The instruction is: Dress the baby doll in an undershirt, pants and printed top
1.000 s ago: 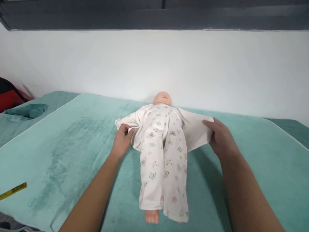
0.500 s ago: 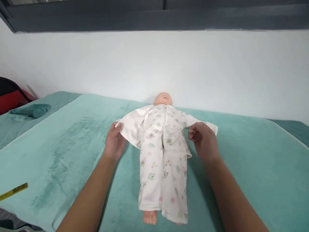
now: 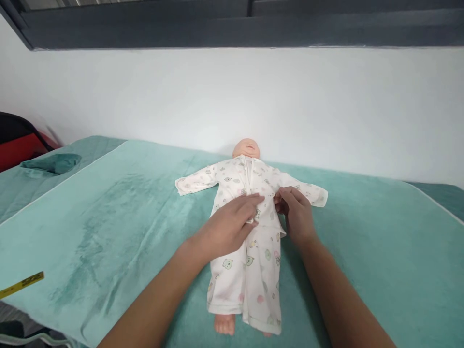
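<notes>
A baby doll lies on its back, its head toward the wall. It wears a white printed shirt and matching trousers, with one foot showing below the hem. My left hand rests across the shirt's front at the belly, fingers stretched out and thumb apart, a bit of white cloth between them. At the right side of the shirt, my right hand has its fingers curled together at the cloth. The shirt's front edges meet near the chest's middle; lower down my left hand hides them.
A teal plush cover lies under the doll. A yellow printed strip is at the left edge. Behind stands a white wall with a dark frame above. A red and black bag sits at far left.
My left hand has brought the shirt's left flap inward over the belly, baring the left sleeve. Earlier my right hand laid the right flap over the body; it has since shifted slightly inward.
</notes>
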A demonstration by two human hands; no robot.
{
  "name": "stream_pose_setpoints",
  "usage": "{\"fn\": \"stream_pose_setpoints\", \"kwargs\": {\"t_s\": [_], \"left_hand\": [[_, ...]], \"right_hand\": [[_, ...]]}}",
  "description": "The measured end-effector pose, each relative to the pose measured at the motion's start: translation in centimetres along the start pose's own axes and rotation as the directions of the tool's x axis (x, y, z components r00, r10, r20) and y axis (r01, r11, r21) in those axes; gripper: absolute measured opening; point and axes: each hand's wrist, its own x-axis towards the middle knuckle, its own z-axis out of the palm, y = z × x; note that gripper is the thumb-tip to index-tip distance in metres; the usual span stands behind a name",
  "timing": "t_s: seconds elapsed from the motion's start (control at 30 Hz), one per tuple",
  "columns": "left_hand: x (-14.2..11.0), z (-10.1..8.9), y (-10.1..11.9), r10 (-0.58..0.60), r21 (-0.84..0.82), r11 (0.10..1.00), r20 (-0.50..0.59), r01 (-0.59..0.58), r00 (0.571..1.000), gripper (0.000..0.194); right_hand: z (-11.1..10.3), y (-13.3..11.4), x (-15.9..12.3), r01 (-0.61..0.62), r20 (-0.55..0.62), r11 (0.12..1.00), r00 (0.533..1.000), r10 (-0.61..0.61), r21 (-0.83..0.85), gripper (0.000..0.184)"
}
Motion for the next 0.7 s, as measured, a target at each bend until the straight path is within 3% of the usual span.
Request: {"fn": "stream_pose_setpoints", "kwargs": {"t_s": [0.07,0.13,0.23,0.3,0.43,0.53,0.6,0.7], "left_hand": [[-0.9,0.4,-0.2,0.037,0.040,0.999,-0.026,-0.036,0.999,0.012],[-2.0,0.6,-0.6,0.040,0.054,0.998,-0.145,-0.032,0.989,0.006],[-4.0,0.8,-1.9,0.002,0.111,0.993,-0.386,0.045,0.922,0.018],[-5.3,0.9,-2.9,-0.042,0.143,0.982,-0.468,0.123,0.882,0.029],[-6.9,1.4,-4.5,-0.095,0.194,0.957,-0.490,0.215,0.867,0.038],[-6.8,1.9,-5.2,-0.145,0.197,0.938,-0.523,0.285,0.840,0.027],[-6.5,2.2,-5.5,-0.187,0.175,0.928,-0.546,0.329,0.816,0.018],[-6.1,2.2,-5.8,-0.197,0.163,0.928,-0.550,0.336,0.812,0.011]], "right_hand": [[0.1,-0.1,0.0,-0.002,-0.001,1.000,1.000,0.002,-0.003,0.030],[0.2,-0.1,0.0,0.003,-0.006,1.000,1.000,-0.004,-0.013,0.030],[0.2,-0.1,-0.1,0.033,-0.033,0.998,0.999,-0.035,-0.044,0.032],[0.3,-0.2,-0.2,0.080,-0.060,0.992,0.994,-0.086,-0.097,0.031],[0.8,-1.4,-0.6,0.202,-0.094,0.932,0.966,-0.240,-0.300,0.020],[1.8,-3.1,0.1,0.268,-0.082,0.862,0.939,-0.333,-0.430,0.017],[2.7,-4.2,1.3,0.262,-0.062,0.820,0.939,-0.338,-0.508,0.019],[4.8,-5.4,4.0,0.181,-0.005,0.742,0.970,-0.241,-0.646,0.026]]}}
